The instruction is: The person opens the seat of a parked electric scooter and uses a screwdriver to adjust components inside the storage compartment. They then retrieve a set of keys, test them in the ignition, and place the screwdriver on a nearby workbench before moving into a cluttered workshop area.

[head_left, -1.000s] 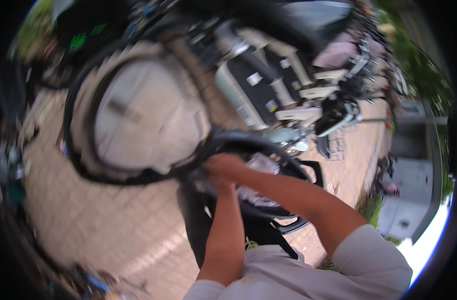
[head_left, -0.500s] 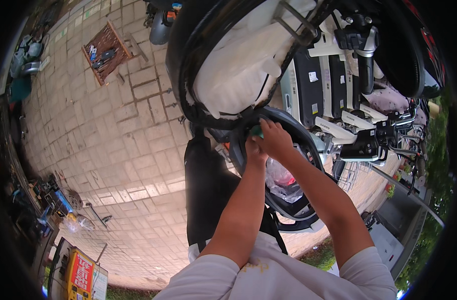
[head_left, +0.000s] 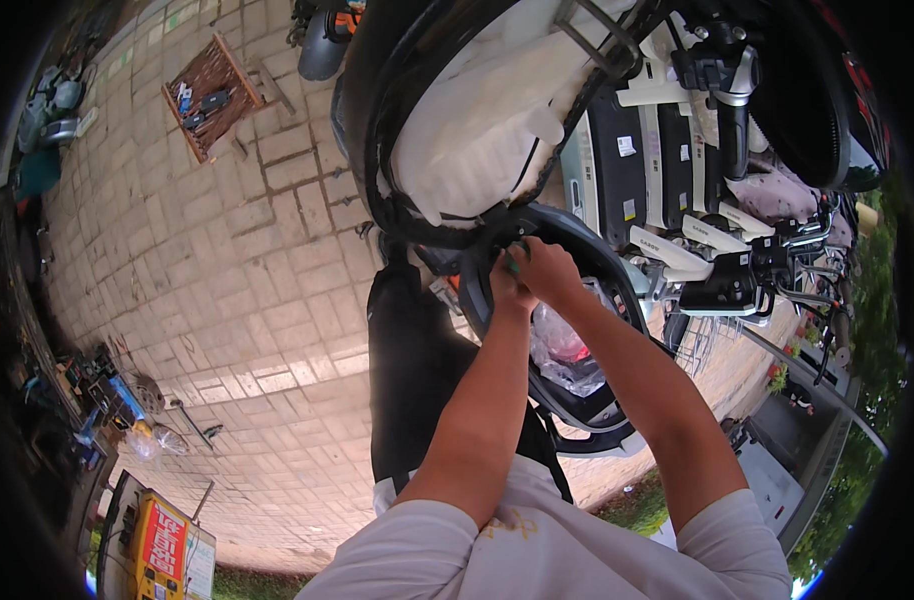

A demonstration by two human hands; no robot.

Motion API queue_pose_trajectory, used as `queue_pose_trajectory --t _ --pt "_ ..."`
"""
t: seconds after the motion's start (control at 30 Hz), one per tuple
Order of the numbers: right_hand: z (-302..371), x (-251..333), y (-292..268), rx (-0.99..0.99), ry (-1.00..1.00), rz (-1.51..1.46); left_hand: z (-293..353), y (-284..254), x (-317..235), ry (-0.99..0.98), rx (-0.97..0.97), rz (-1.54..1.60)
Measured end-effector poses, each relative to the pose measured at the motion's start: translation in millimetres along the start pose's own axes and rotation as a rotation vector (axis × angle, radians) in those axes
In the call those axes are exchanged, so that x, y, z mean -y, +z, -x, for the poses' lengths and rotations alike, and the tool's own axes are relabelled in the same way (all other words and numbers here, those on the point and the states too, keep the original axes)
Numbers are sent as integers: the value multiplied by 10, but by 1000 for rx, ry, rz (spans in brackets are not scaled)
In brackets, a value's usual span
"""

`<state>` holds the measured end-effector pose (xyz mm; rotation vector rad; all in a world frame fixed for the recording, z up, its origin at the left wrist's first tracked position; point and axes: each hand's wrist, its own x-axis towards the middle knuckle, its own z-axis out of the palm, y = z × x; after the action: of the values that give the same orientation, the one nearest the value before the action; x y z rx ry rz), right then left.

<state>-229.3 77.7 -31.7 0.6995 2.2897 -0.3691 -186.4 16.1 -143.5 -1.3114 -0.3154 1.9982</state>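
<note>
Both my hands meet over the front end of a scooter's under-seat compartment (head_left: 632, 318), just below the raised seat (head_left: 467, 150). My left hand (head_left: 509, 284) is closed, its fingers partly hidden. Against it, my right hand (head_left: 551, 270) has its fingers bent and pinched together. Between them shows a small green object (head_left: 517, 258); its kind cannot be made out. Farther back in the compartment, beneath my right forearm, lies a clear plastic bag (head_left: 562, 350) with something red in it.
Several parked scooters and bikes (head_left: 732, 285) stand close on the right. On the paving to the left are a brown slatted stand (head_left: 212, 97) with small dark items and a floor-level heap of tools (head_left: 117, 395). A yellow and red box (head_left: 162, 545) sits at lower left.
My hands have shifted slightly and the right fingers have curled closer over the green object, so less of it shows. The view has tilted a little; the raised seat stays up.
</note>
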Motion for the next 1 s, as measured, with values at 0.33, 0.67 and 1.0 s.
queue_pose_trajectory --t 0.33,0.67,1.0 --pt "-4 111 34 -76 -221 -8 -286 -410 -54 469 249 -1041" --pt "-210 19 -48 259 -485 476 822 262 221 -118 -200 -199" --pt "-269 89 105 154 -418 442 1438 552 72 -158 -286 -612"
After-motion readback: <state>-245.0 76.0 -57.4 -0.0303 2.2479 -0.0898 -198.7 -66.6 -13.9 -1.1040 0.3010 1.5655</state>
